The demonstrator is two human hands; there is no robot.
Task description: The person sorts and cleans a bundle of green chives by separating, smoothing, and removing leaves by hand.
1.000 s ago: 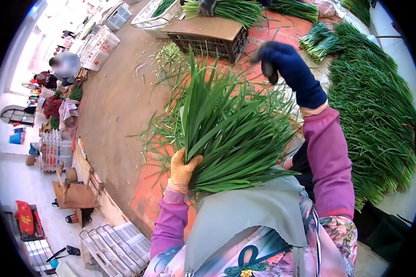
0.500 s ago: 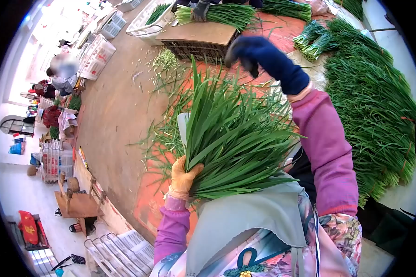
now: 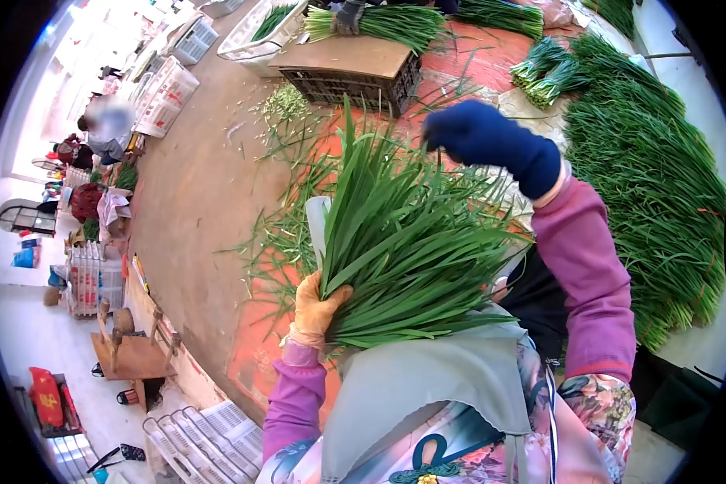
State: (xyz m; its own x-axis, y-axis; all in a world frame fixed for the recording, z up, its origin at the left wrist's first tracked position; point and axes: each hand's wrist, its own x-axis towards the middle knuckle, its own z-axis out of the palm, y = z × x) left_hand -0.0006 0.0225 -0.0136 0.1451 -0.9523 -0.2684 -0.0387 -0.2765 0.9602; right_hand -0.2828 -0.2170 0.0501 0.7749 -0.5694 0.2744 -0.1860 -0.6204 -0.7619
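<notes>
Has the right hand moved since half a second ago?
Yes. The right hand has shifted rightwards and down in the view, away from the near corner of the dark crate, beside which its fingertips appeared then.

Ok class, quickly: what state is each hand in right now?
Left hand: closed on the bunch of green leaves.
Right hand: raised and curled; whether it holds anything cannot be told.
</notes>
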